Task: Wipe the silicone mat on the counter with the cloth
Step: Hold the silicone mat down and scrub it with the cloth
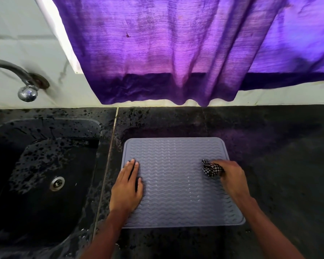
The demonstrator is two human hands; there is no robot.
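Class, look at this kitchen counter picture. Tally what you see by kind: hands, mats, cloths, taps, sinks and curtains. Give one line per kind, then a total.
Hands: 2, the left hand and the right hand
Mats: 1, grey silicone mat
Cloths: 1, checked cloth
Taps: 1, tap
Sinks: 1, sink
Curtains: 1, purple curtain
Total: 7

mat (178, 184): grey, wavy-ribbed, flat on counter | cloth (211, 168): checkered, bunched, on mat
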